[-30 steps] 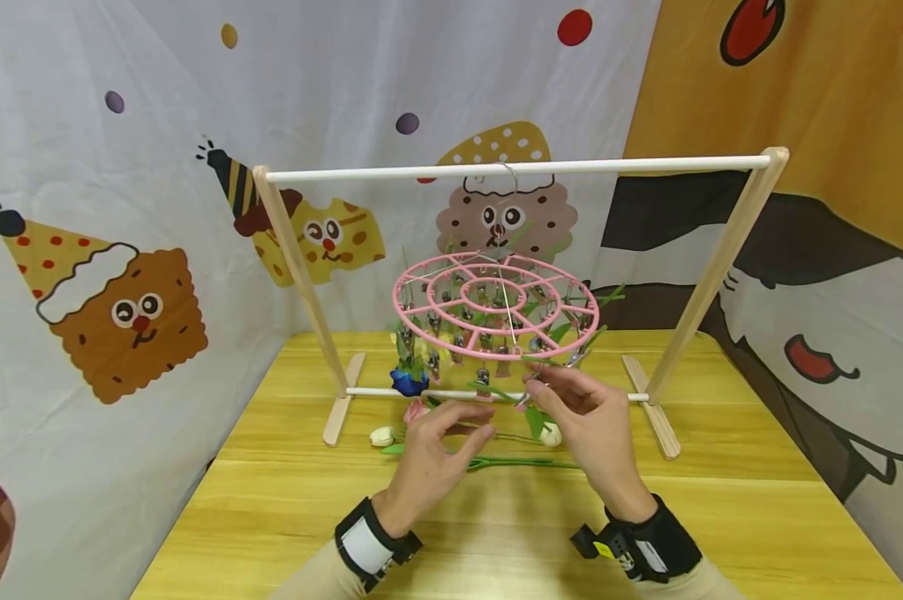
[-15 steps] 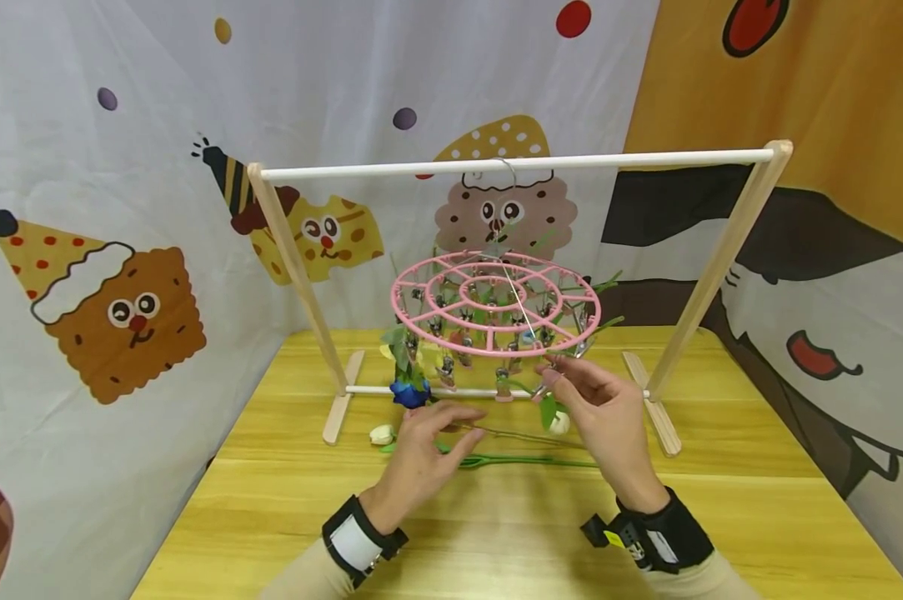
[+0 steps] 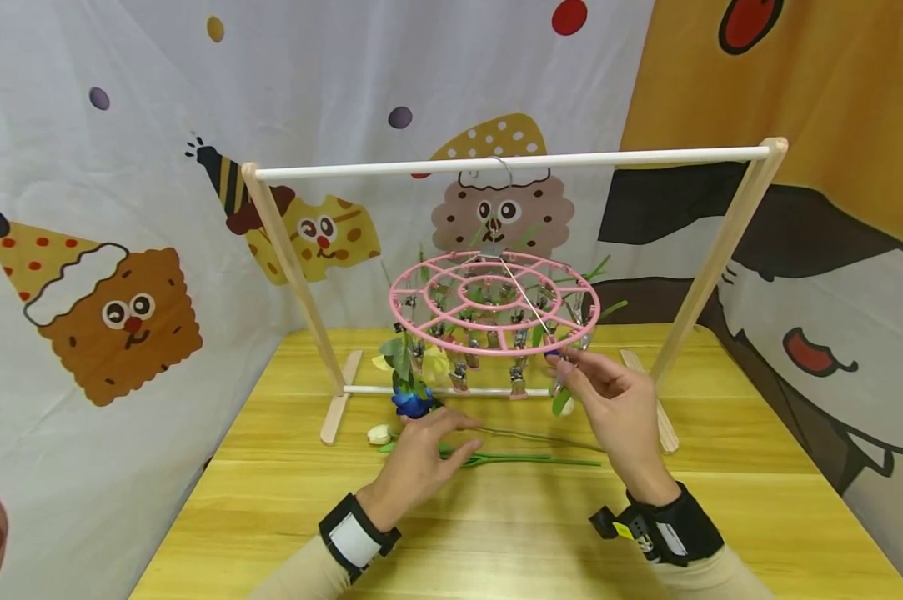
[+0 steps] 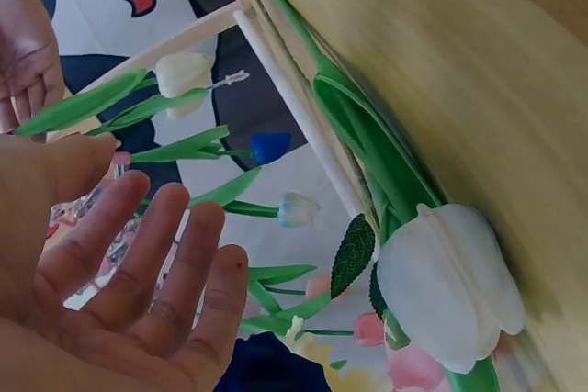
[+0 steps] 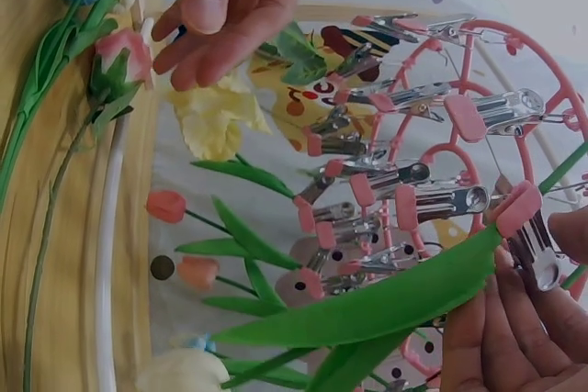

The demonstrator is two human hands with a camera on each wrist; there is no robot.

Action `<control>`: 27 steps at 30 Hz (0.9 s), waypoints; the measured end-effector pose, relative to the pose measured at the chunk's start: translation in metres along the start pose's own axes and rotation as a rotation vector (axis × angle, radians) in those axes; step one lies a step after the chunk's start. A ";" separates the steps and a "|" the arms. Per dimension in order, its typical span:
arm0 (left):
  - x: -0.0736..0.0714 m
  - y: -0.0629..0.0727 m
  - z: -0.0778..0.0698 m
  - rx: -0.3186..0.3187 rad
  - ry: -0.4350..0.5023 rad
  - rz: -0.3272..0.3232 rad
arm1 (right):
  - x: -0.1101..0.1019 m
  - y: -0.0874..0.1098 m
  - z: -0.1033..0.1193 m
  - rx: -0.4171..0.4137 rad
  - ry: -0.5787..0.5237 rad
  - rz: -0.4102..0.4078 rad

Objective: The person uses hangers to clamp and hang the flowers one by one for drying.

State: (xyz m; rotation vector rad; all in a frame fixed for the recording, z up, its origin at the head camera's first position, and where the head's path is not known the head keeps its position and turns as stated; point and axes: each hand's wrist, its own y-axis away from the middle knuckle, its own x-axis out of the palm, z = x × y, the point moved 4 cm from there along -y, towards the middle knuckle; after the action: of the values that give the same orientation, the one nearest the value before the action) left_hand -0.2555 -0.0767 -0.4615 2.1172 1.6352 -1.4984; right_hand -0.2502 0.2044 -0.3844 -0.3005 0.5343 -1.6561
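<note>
My right hand [image 3: 609, 400] pinches a metal clip with a pink tip [image 5: 520, 210] at the front right of the round pink hanging rack [image 3: 496, 352]. A green-leafed stem is in that clip; its long leaf [image 5: 377, 296] and white flower [image 5: 184, 374] point downward. My left hand [image 3: 417, 462] hovers low over the table, fingers relaxed and slightly bent, holding nothing. Beneath and beside it lie a white tulip [image 4: 450, 282] and a pink rose [image 5: 122, 57]. Upside down under the rack's left side hangs a blue rose [image 3: 412, 403].
The rack hangs by a hook from the white bar [image 3: 346, 169] of a wooden stand, whose post [image 3: 729, 242] rises to the right of my right hand. Several tulips and a yellow flower [image 5: 216, 121] dangle from its clips. A printed cloth [image 3: 331, 75] covers the wall behind.
The pink rack has turned, its front moving rightward. My right hand has moved right with the clip and white flower. My left hand has shifted slightly left and down.
</note>
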 end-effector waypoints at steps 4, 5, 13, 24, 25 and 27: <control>0.003 0.001 0.001 -0.007 -0.010 0.034 | -0.004 0.001 -0.002 0.027 0.000 -0.017; 0.004 0.001 0.001 -0.010 -0.012 0.040 | -0.005 0.001 -0.003 0.038 0.003 -0.023; 0.009 0.002 0.004 -0.021 -0.064 0.076 | -0.014 0.007 -0.005 0.078 0.051 -0.075; 0.022 0.002 0.009 0.006 -0.252 0.176 | -0.027 0.016 -0.020 0.032 0.160 -0.128; 0.024 0.002 0.009 0.007 -0.262 0.190 | -0.028 0.018 -0.021 0.031 0.187 -0.131; 0.027 0.002 0.009 0.010 -0.282 0.217 | -0.031 0.021 -0.025 0.030 0.228 -0.132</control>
State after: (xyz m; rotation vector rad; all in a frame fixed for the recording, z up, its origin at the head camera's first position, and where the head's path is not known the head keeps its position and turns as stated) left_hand -0.2610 -0.0637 -0.4865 1.9083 1.2625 -1.6444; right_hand -0.2394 0.2373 -0.4126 -0.1271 0.6716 -1.8369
